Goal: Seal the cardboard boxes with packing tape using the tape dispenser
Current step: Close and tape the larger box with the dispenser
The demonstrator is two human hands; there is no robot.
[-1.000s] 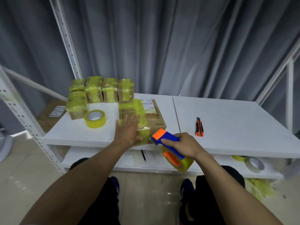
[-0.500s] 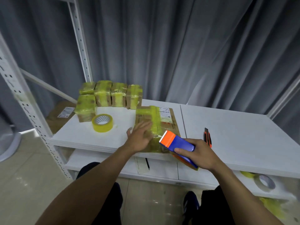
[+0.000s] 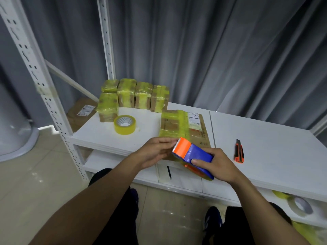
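A flat cardboard box [image 3: 197, 133], with yellow tape wrapped over its left half, lies on the white shelf top [image 3: 269, 137] near the front edge. My right hand [image 3: 221, 165] grips a blue and orange tape dispenser [image 3: 196, 153] just above the box's near end, its toothed orange end pointing left. My left hand [image 3: 155, 152] is beside that orange end, fingers nearly straight and fingertips at the blade. I cannot see whether they touch the tape end.
Several small boxes wrapped in yellow tape [image 3: 134, 96] stand at the shelf's back left, a loose yellow tape roll [image 3: 125, 125] in front of them. An orange utility knife [image 3: 238, 151] lies right of the box. More tape rolls [image 3: 299, 206] sit on the lower shelf.
My left hand has come off the box top and moved toward the dispenser's orange end. My right hand has raised the dispenser over the box's near end. The camera has shifted left.
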